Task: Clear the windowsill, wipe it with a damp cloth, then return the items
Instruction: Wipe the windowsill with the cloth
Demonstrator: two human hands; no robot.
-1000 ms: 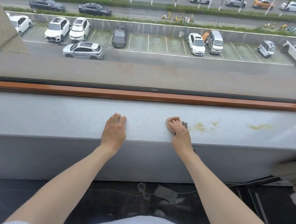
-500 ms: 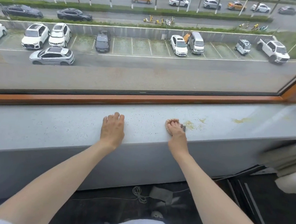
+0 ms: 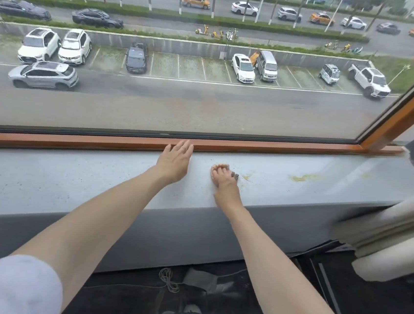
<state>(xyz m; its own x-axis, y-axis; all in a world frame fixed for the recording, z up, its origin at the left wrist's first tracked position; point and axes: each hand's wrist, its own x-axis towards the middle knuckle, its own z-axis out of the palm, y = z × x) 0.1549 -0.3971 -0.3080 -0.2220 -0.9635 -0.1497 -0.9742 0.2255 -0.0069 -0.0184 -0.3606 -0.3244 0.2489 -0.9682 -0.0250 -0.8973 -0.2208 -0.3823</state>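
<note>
From the head camera, the windowsill (image 3: 70, 183) is a long pale grey ledge, finely speckled with dark flecks, running the width of the view below an orange-brown window frame (image 3: 74, 140). A yellowish smear (image 3: 303, 177) lies on the sill well to the right, and a smaller yellow mark (image 3: 247, 177) sits just beside the cloth. The cloth (image 3: 234, 176) is on the sill near its middle, under the right hand (image 3: 223, 181), whose fingers are curled down over it and grip it against the surface. Only a small dark, check-patterned corner pokes out at the hand's right side. The rest is covered, so its size and full colour cannot be made out, nor whether it is damp. The left hand (image 3: 174, 161) is just to the left of the right one, fingers straight and lightly spread, holding nothing, with its fingertips reaching the orange frame. Whether its palm rests on the sill or hovers just above cannot be told. A pale, ribbed shape (image 3: 384, 231) at the right edge is blurred and cut off by the picture's border, and it hides the sill's far right front edge. Below the ledge, on the dark floor, a coiled cord (image 3: 169, 278) lies beside a grey patch too dim to identify. A light sleeve (image 3: 8, 287) fills the lower left corner.
</note>
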